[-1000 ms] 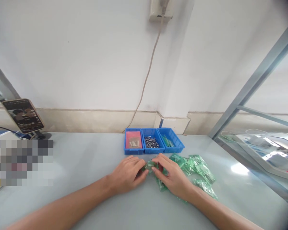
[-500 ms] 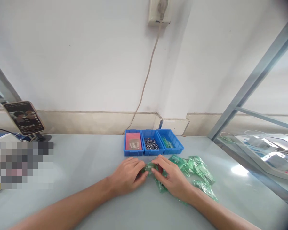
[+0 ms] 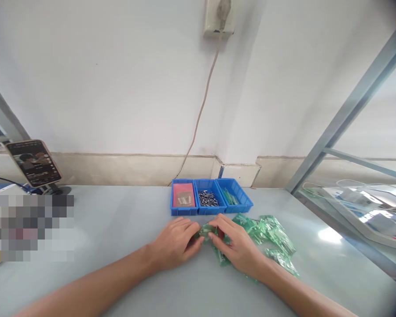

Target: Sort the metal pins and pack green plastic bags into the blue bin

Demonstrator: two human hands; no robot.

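Note:
Between my two hands is a small green plastic bag (image 3: pixel 206 230), pinched at both ends just above the table. My left hand (image 3: pixel 176 241) closes thumb and fingers on its left end. On the other end, the thumb and fingertips of my right hand (image 3: pixel 236 242) are closed. What the bag contains is too small to make out. More green plastic bags (image 3: pixel 272 233) lie in a loose pile beside and partly under my right hand. Some of them are hidden by that hand and wrist.
Behind my hands stand three blue bins: one with a pink sheet and a small clear bag (image 3: pixel 184 196), one with small metal pieces (image 3: pixel 208 198), one with thin green items (image 3: pixel 231 197). A phone (image 3: pixel 35 163) on a stand is at left; a metal frame (image 3: pixel 333 127) rises at right.

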